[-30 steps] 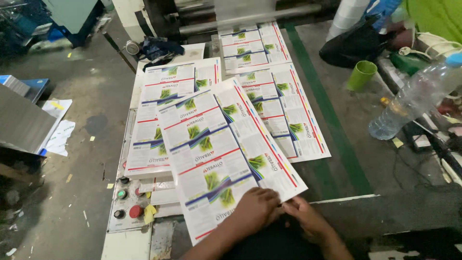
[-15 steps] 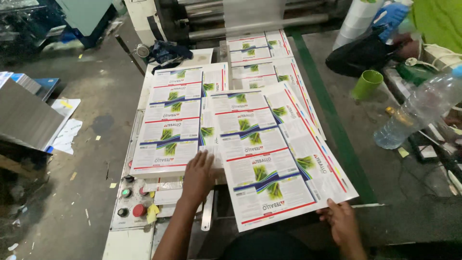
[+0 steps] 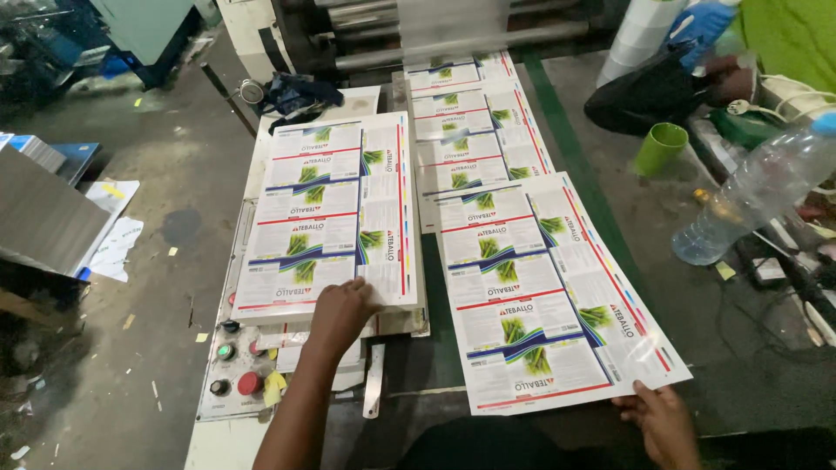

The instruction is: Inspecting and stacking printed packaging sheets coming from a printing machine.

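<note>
Glossy printed sheet point(image 3: 557, 296) pinched at its near corner by right hand point(image 3: 666, 422), fingers curled onto the edge at 5 o'clock; left hand point(image 3: 341, 312) lies fingers-together, flat on the near edge of the sheet stack point(image 3: 335, 209) at 7 o'clock, forearm running down out of frame. Green cup point(image 3: 659, 148) at 2 o'clock, contents not visible; clear plastic bottle point(image 3: 758, 196) lies tilted at 3 o'clock, looks near empty.

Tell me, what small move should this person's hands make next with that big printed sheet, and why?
Probably slide the loose sheet leftward: the right hand grips its near corner, it lies askew beside the stack, and the left hand rests on that stack's near edge.
</note>
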